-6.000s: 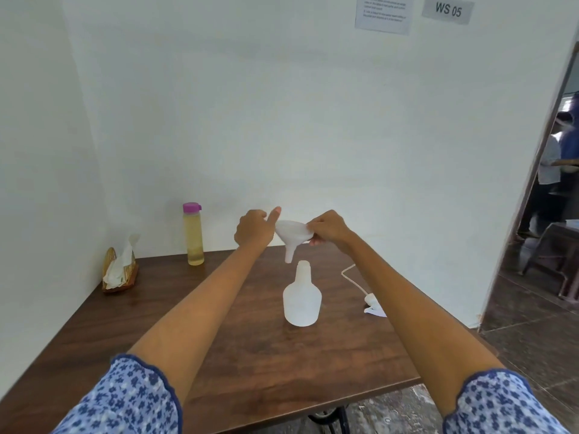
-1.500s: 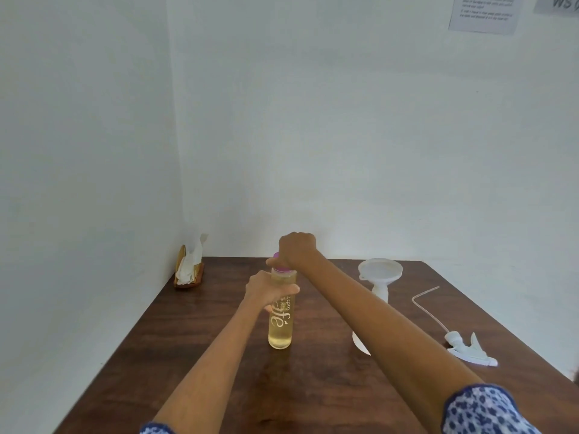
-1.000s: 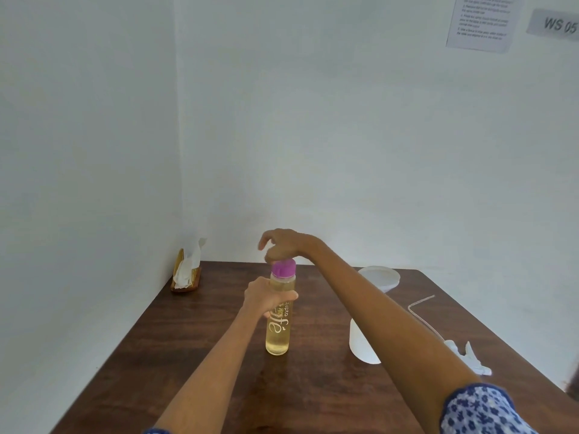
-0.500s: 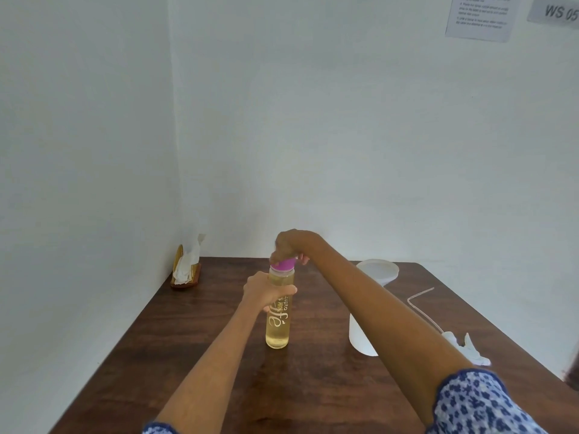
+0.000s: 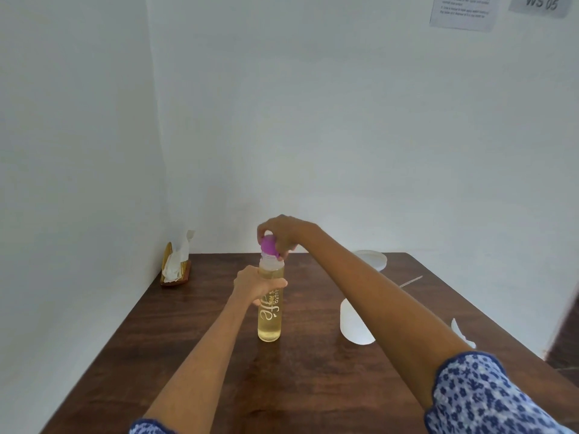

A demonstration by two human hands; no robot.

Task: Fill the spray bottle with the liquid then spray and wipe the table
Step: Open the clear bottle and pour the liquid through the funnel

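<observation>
While two forearms in blue-flowered sleeves (image 5: 488,393) reach forward from the bottom edge, the dark wooden tabletop (image 5: 313,380) spreads out under them. Nearest to the person, a clear bottle of yellow liquid (image 5: 270,311) stands upright on the wood, about mid-table. The left hand (image 5: 254,285) wraps its grip around the upper body of that bottle, fingers curled on the plastic. Just right of it, partly hidden behind the right forearm, the white spray bottle (image 5: 355,327) stands with a white funnel (image 5: 372,260) seated in its neck. Its trigger head (image 5: 462,335) lies apart near the right edge, the dip tube (image 5: 410,280) pointing away. Above the yellow bottle, the right hand (image 5: 282,231) clenches its grip on the purple cap (image 5: 270,245), which sits tilted and lifted off the neck. Farther back, in the left corner against the wall, a wicker holder with tissues (image 5: 176,261) rests. High on the far wall hang a printed sheet (image 5: 463,10) and a "WS 05" label (image 5: 542,3).
</observation>
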